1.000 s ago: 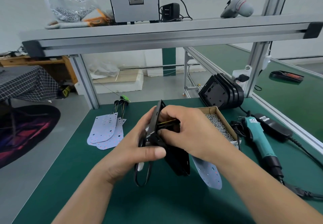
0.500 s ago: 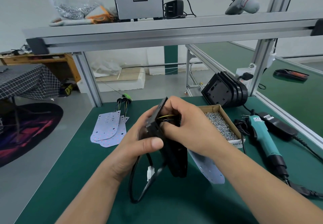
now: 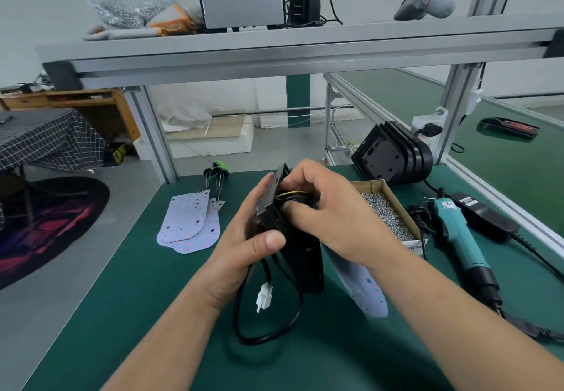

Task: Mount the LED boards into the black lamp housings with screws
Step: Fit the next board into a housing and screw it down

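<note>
The black lamp housing point(image 3: 302, 256) is up off the desk point(image 3: 146, 314) on its edge, in the near middle, and my left hand point(image 3: 244, 247) is wrapped around its left side, thumb pressed across the rim. My right hand point(image 3: 329, 216) is curled over the open face, its fingertips point(image 3: 290, 207) pinching the yellow and dark wires point(image 3: 293, 193) down into the cavity. Against a second ago, the black cable point(image 3: 265, 326) hangs in a much longer loop below the housing, and its white connector point(image 3: 264, 296) now dangles clear under my left hand, so I judge the lead is nearly all fed through. The LED board point(image 3: 363, 286) on those wires trails low to the right behind the housing; it is not seated yet, and no screw is in. Further out, the box of screws point(image 3: 384, 213) sits just right of my right hand, the teal electric screwdriver point(image 3: 460, 238) lies beyond it, spare boards point(image 3: 189, 222) lie to the left, and more housings point(image 3: 393, 152) stand stacked at the far right.
</note>
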The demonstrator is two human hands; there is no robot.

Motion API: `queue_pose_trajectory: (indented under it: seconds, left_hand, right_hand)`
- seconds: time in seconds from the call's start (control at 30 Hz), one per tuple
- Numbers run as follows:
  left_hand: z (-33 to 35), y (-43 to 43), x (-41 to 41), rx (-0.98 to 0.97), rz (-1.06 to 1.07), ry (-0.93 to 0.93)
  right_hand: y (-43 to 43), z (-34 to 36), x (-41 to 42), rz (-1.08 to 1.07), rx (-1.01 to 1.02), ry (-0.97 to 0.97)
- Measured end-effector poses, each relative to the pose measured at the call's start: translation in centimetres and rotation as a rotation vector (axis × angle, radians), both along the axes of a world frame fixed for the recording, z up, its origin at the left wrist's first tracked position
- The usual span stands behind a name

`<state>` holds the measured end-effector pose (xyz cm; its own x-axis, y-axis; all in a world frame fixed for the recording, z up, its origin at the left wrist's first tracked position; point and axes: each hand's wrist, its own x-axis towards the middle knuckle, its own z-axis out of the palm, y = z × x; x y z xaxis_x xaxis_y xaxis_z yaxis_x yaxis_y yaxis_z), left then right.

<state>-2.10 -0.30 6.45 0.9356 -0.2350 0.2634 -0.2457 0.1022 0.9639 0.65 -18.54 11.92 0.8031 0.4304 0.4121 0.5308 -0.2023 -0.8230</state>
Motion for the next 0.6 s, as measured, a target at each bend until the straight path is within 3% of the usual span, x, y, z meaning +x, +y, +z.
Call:
queue_pose_trajectory:
  seconds: [0.17,0.33,0.6]
  left_hand:
    - [-0.8,0.4,0.2,-0.084,-0.017,0.051]
    - [-0.8,-0.3,-0.2,-0.178,-0.039,0.069]
    - [-1.5,-0.8,0.1,-0.23,-0.011,0.124]
  right_hand:
    - [-0.2,0.2,0.4,0.003,0.032,0.053]
    - [-0.3,0.3,0.0,-0.128,-0.008,0.003]
    - [0.5,-0.3,-1.1,-0.296,-0.337,-0.522]
